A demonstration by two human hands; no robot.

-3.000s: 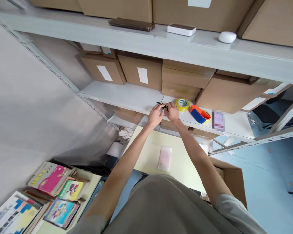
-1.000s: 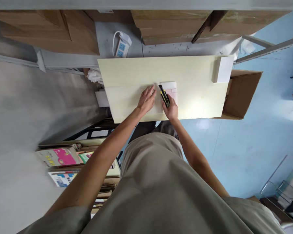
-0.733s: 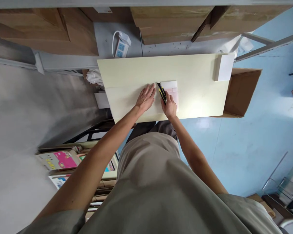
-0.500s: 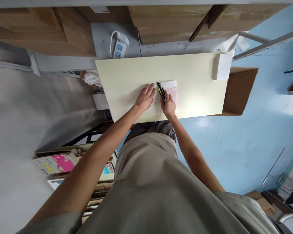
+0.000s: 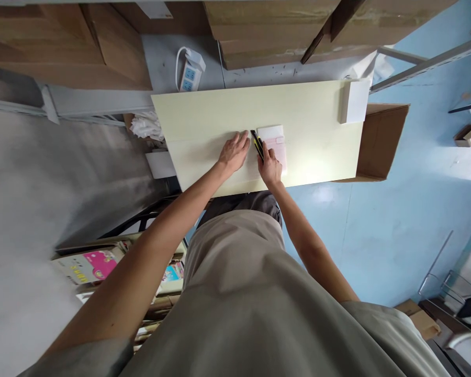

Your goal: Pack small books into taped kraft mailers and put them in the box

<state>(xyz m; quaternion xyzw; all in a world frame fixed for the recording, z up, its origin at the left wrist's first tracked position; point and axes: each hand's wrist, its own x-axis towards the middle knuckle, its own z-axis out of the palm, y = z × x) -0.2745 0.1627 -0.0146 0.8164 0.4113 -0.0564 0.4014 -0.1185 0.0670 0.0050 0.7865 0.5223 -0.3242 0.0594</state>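
Note:
My right hand (image 5: 269,167) grips a black and yellow utility knife (image 5: 256,143), its tip pointing away from me beside the left edge of a small pink and white packet (image 5: 275,143). The packet lies flat on the pale yellow tabletop (image 5: 310,131). My left hand (image 5: 234,152) rests flat on the tabletop just left of the knife, fingers spread, holding nothing.
A white box (image 5: 353,100) sits at the table's far right corner. An open cardboard box (image 5: 384,141) stands on the blue floor to the right. A white power strip (image 5: 188,76) and cardboard boxes (image 5: 82,47) lie on the shelf behind. Colourful books (image 5: 90,264) are stacked at lower left.
Three seconds ago both hands were at the upper shelf on the knife; now they are down at the table. In the last second the knife edged slightly toward the packet's far end.

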